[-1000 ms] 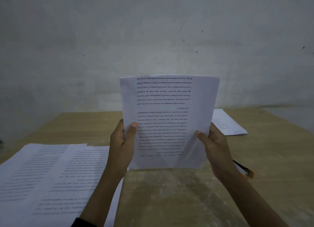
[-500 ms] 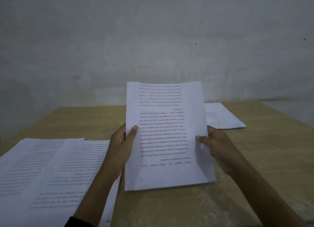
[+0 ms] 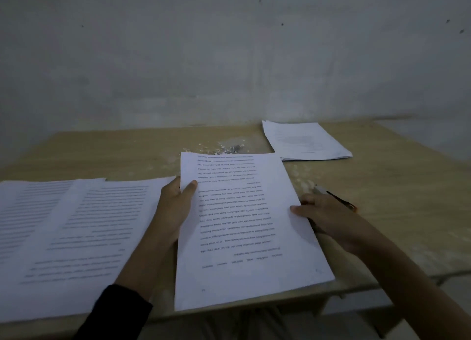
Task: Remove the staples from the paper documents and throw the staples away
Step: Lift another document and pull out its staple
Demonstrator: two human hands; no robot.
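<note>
While the left hand [image 3: 175, 207] grips the left edge of the stapled document [image 3: 244, 227], thumb curled over the top page and fingers beneath, we note the right hand [image 3: 328, 217] pinching its right edge, thumb on top. The document sits at the middle of the table's [image 3: 407, 199] near edge, its near end reaching past that edge. Loose printed sheets [image 3: 63, 237] lie overlapped along the near-left part, just beside the left wrist and its dark sleeve [image 3: 114, 311]. A second paper stack [image 3: 305, 141] rests at the far-right corner. A small pile of staples [image 3: 233, 148] with pale paper scraps lies toward the far edge, just beyond the document's top. A slim dark tool with an orange tip [image 3: 336, 199] lies just past the right hand, partly hidden by it. Print on all pages runs upside down to us and is too blurred to read; we see no brand marks.
</note>
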